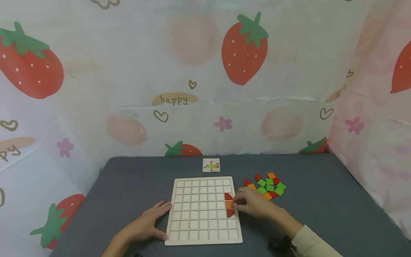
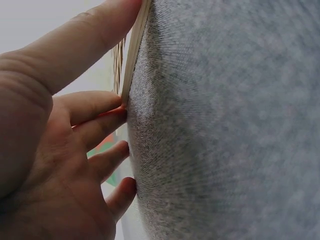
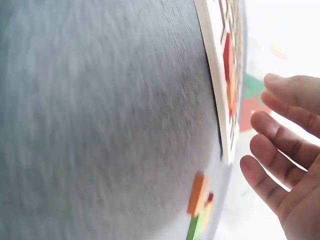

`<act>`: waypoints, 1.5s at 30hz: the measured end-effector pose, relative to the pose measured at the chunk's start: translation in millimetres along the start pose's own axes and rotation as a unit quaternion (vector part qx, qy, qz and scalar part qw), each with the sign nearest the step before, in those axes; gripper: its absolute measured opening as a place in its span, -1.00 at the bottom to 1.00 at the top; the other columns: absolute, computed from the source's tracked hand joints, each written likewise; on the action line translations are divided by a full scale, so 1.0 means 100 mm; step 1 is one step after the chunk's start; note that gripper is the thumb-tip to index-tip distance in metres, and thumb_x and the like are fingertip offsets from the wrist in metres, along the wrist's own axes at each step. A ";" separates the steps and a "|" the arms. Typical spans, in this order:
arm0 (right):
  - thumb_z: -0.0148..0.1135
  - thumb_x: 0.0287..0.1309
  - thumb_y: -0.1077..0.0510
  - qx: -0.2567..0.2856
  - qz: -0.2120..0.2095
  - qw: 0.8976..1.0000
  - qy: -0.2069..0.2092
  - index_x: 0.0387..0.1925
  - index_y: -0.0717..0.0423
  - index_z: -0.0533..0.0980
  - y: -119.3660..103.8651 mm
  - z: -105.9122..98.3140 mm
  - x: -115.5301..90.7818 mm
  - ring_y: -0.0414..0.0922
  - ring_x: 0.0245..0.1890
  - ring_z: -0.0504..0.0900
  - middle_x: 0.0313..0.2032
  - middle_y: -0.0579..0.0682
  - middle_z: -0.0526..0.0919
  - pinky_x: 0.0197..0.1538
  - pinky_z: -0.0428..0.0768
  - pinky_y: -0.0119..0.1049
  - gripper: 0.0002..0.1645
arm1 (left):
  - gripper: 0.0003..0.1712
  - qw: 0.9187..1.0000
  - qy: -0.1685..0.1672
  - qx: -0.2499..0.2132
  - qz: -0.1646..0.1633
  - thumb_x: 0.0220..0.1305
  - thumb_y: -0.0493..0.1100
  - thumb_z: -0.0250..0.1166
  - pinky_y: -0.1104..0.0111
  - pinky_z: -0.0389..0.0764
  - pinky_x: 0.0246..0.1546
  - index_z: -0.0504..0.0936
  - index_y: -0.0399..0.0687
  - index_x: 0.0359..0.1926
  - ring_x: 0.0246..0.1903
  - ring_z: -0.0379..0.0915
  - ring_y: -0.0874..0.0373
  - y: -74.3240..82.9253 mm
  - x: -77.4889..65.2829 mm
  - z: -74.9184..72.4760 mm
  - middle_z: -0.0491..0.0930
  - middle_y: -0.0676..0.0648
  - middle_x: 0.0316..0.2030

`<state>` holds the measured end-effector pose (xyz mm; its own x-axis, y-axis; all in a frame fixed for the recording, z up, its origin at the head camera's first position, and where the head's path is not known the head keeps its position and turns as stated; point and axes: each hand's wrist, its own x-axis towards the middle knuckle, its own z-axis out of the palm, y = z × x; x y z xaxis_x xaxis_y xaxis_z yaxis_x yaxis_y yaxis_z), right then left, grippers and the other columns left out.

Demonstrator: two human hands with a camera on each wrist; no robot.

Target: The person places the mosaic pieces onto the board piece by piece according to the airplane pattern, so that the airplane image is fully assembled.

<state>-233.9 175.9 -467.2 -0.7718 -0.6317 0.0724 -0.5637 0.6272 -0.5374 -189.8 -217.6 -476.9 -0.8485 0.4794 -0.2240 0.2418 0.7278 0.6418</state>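
A pale wooden grid board (image 1: 194, 224) lies on the table. In its right-hand column, an orange square tile (image 1: 229, 204) sits between two red rounded tiles (image 1: 230, 213), one above and one below. My left hand (image 1: 146, 223) rests at the board's left edge, thumb by the lower corner; the left wrist view shows its fingertips (image 2: 131, 186) against the edge and cloth. Over the board's right edge, beside the orange tile, hovers my right hand (image 1: 253, 201). Its fingers (image 3: 262, 172) are loosely bent and apart in the right wrist view, with nothing visible between them.
Right of the board lies a loose pile of green tiles (image 1: 270, 187), orange tiles (image 1: 271, 175) and red tiles (image 1: 258, 177). A small picture card (image 1: 211, 165) with a coloured pattern lies behind the board. Strawberry-print cloth (image 1: 199, 132) hangs around the grey table (image 1: 135, 185).
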 end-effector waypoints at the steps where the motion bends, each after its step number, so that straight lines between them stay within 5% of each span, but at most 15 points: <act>1: 0.32 0.17 0.15 -0.001 -0.002 1.000 0.007 -0.24 0.05 0.70 0.02 -0.02 -0.01 -0.28 -0.30 0.45 -0.31 -0.17 0.57 -0.24 0.50 -0.40 -0.87 | 0.20 1.000 0.000 0.001 0.002 -0.16 0.06 0.55 -0.43 -0.06 0.24 0.18 -0.28 0.45 0.48 -0.16 -0.37 0.00 0.00 0.00 0.14 -0.29 0.46; 23: 0.29 0.19 0.20 -0.040 0.083 0.991 0.100 -0.16 0.17 0.68 0.49 -0.54 -0.34 -0.04 -0.21 0.57 -0.22 -0.02 0.67 -0.19 0.55 -0.24 -0.80 | 0.22 1.000 -0.012 0.022 0.004 -0.18 0.07 0.57 -0.40 -0.01 0.25 0.17 -0.36 0.43 0.47 -0.14 -0.38 0.06 -0.01 0.01 0.13 -0.33 0.46; 40: 0.40 0.05 0.23 -0.084 0.082 0.991 0.071 -0.22 0.13 0.69 0.66 -0.47 -0.45 0.01 -0.17 0.62 -0.23 -0.03 0.73 -0.09 0.57 -0.02 -0.80 | 0.31 0.999 -0.017 0.027 -0.003 -0.28 0.03 0.61 -0.38 -0.05 0.29 0.13 -0.35 0.45 0.48 -0.19 -0.38 0.09 -0.02 0.03 0.07 -0.33 0.48; 45: 0.43 0.01 0.22 -0.098 0.071 0.991 0.055 -0.25 0.09 0.69 0.68 -0.42 -0.46 -0.10 -0.26 0.60 -0.28 -0.09 0.68 -0.20 0.58 -0.20 -0.81 | 0.32 1.000 -0.016 0.026 0.000 -0.28 0.04 0.61 -0.38 -0.04 0.29 0.12 -0.36 0.45 0.48 -0.19 -0.37 0.09 -0.01 0.03 0.07 -0.33 0.48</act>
<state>-249.3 266.7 -471.2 -0.8689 -0.4839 0.1041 -0.4848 0.7893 -0.3769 -185.7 -210.2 -473.1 -0.8326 0.4952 -0.2480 0.2671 0.7513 0.6035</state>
